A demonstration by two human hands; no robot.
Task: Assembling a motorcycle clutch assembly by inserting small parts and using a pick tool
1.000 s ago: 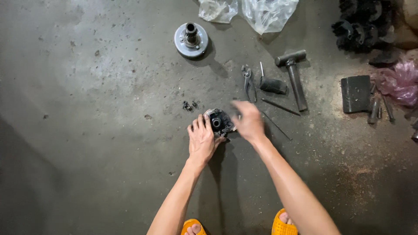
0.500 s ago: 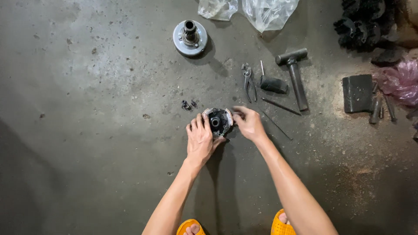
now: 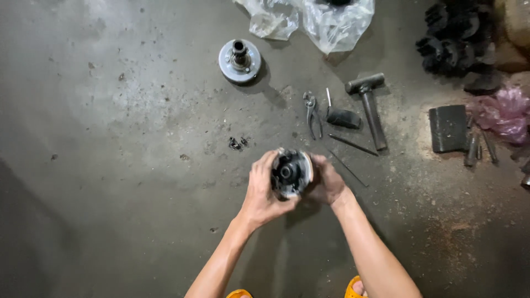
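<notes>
grey concrete floor (image 3: 110,165): stained, dusty, carries everything; only one view, head cam looking down.
round part (image 3: 291,173): dark greasy hub w/ pale metal rim, held just above the floor between both hands, open face tilted up toward the cam, prob so the inside can be looked at.
left hand (image 3: 264,193): fingers curled round the part's left rim, closed on it.
right hand (image 3: 327,182): cups the right side & back, fingers wrapped behind, closed on it too; two-sided grip looks meant to steady a heavy piece.
small bits (image 3: 237,143): dark, loose, on floor just up-left of the hands.
flanged disc (image 3: 239,59): w/ centre shaft, stands upright, well apart.
pliers (image 3: 312,113), hammer (image 3: 370,107): laid near right side, within reach.
plastic bags (image 3: 312,19): clear, top edge.
</notes>
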